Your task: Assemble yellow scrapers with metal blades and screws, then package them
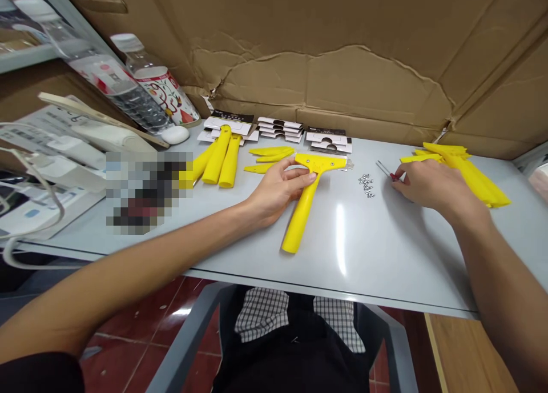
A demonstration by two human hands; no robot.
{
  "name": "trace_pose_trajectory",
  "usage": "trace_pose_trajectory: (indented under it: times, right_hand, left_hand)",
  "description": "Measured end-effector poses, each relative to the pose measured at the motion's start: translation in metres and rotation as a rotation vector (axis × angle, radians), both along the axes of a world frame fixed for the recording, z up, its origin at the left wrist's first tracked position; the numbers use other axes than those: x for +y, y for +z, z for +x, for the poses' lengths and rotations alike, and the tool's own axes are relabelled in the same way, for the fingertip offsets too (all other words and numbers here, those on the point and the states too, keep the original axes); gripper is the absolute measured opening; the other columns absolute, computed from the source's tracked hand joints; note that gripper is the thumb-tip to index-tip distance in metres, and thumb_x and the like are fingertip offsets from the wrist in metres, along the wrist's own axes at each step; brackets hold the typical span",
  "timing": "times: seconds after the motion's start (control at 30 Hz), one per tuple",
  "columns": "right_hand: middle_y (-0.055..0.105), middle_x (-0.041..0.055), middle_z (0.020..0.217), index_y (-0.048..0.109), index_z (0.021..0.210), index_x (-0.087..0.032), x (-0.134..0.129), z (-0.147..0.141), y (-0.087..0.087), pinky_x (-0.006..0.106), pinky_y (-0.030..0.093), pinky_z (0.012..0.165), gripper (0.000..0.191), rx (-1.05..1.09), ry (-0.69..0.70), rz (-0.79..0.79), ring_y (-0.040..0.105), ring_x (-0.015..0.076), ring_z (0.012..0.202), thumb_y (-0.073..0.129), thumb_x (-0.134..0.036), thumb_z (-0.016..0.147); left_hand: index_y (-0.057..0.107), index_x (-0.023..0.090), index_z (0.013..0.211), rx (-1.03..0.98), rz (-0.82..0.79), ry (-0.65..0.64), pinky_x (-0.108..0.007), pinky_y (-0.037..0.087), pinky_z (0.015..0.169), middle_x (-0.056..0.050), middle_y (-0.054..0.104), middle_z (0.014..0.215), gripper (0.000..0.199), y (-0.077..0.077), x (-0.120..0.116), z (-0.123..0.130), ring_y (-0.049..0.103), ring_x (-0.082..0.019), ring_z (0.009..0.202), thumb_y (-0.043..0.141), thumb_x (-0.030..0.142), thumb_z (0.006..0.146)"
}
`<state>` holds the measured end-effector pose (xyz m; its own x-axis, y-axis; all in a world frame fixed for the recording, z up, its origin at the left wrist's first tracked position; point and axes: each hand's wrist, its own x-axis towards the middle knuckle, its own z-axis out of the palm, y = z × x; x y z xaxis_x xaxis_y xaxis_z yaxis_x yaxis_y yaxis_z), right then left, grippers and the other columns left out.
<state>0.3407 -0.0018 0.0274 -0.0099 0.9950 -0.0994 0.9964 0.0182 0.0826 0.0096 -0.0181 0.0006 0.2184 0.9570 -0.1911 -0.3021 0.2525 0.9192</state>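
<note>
My left hand point(276, 190) is closed around the upper part of a yellow scraper point(301, 216), just below its wide head. The head bears two screws and a metal blade edge, and the handle slants down toward me. My right hand point(434, 184) pinches a small screwdriver point(385, 168) with a thin metal shaft and a bit of red at the fingers; most of its handle is hidden. Between the hands lies a small pile of silver screws point(366, 185). Yellow scraper handles point(229, 164) and flat yellow pieces point(269, 153) lie left of the held scraper.
More yellow parts point(479, 173) are stacked at the right. Folded black-and-white cards point(280, 129) line the back, against a cardboard wall point(363, 84). Plastic bottles point(160, 87) and white cables stand or lie at the left. A blurred-out patch covers something on the table.
</note>
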Motion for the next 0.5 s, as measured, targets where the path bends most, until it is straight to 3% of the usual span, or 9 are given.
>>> trace_pose_trajectory:
  times: [0.1,0.23,0.5]
  right_hand:
    - [0.077,0.0166,0.117,0.076,0.122,-0.025,-0.001,-0.01,0.005,0.047,0.046,0.071,0.039,-0.098,-0.066,-0.072,0.068,0.037,0.101,0.053,-0.045,0.097]
    - [0.077,0.0172,0.117,0.075,0.124,-0.023,-0.004,-0.015,0.009,0.047,0.044,0.07,0.043,-0.102,-0.049,-0.081,0.068,0.0375,0.102,0.049,-0.045,0.099]
    - [0.076,0.0191,0.121,0.074,0.129,-0.022,-0.004,-0.012,0.006,0.046,0.045,0.079,0.048,-0.071,-0.021,-0.075,0.068,0.0382,0.108,0.052,-0.054,0.1]
  left_hand:
    - [0.056,0.023,0.124,0.01,-0.022,0.047,-0.034,0.058,0.087,-0.003,0.074,0.105,0.057,0.0,0.0,0.001,0.073,-0.017,0.096,0.09,0.012,0.079]
    - [0.052,0.027,0.14,0.037,0.03,0.051,-0.034,0.058,0.083,-0.001,0.069,0.102,0.077,-0.004,0.0,0.001,0.073,-0.017,0.091,0.094,0.016,0.077]
    - [0.044,0.032,0.155,0.109,0.189,0.075,-0.033,0.059,0.081,-0.001,0.069,0.1,0.096,-0.008,0.006,0.001,0.074,-0.019,0.093,0.097,0.025,0.075]
